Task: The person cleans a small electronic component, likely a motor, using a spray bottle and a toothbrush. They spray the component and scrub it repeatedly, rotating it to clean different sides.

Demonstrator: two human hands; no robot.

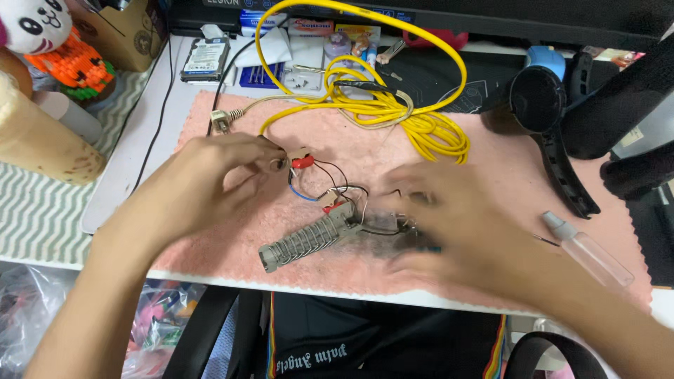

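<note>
My left hand (210, 179) pinches a small red part (302, 161) wired to a bare heating coil (305, 242), which lies on a pink cloth (491, 154). Thin black, blue and white wires (337, 188) run from the red part down to the coil's frame. My right hand (449, 221) is blurred with motion, low over the right end of the coil and a dark piece (414, 242) there. I cannot make out whether it holds anything.
A coiled yellow cable (421, 126) and a white plug (220, 121) lie at the back of the cloth. A black hair dryer shell (537, 98) is at the right, with a clear spray bottle (586, 253) near the front. Further off are a hard drive (205, 60), a plush toy (35, 24) and a drink cup (35, 140).
</note>
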